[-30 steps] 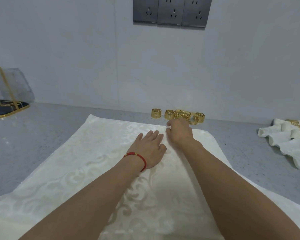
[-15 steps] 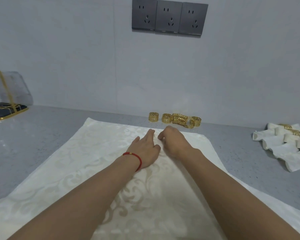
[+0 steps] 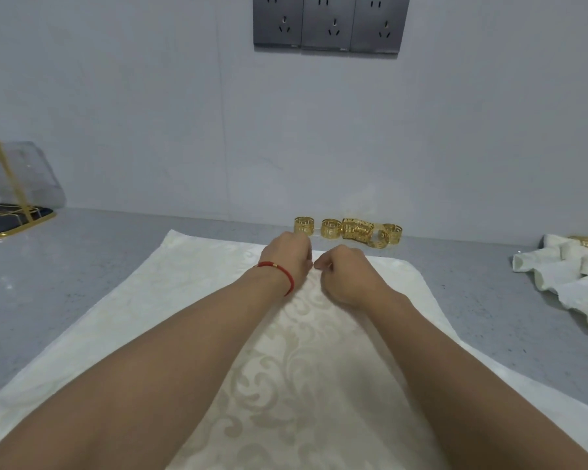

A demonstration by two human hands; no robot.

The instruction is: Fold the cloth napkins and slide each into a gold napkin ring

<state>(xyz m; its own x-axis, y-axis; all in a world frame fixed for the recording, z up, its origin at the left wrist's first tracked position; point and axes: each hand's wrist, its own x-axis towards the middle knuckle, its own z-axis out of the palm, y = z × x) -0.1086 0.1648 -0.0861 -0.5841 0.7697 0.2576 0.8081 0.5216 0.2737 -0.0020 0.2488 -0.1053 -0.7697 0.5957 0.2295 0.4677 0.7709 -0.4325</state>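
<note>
1. A cream napkin [image 3: 286, 385] with a scroll pattern lies spread flat on the grey worktop [image 3: 82, 283], reaching from the near edge almost to the back wall.
2. The left hand [image 3: 287, 254], with a red bracelet [image 3: 279, 269] at the wrist, rests on the napkin near its far edge, fingers curled under; whether they pinch the cloth I cannot tell.
3. The right hand [image 3: 343, 273] sits just beside it, apart by a small gap, also on the napkin with fingers curled in; its hold is likewise hidden.
4. Gold rings [image 3: 348, 228] stand in a row at the back edge of the worktop, just beyond the napkin's far edge; one leans tilted.
5. Folded napkins [image 3: 564, 269], some in rings, lie at the right edge.
6. A gold-framed stand [image 3: 14, 212] sits in the back left corner.
7. Grey sockets [image 3: 326, 25] are on the wall.
</note>
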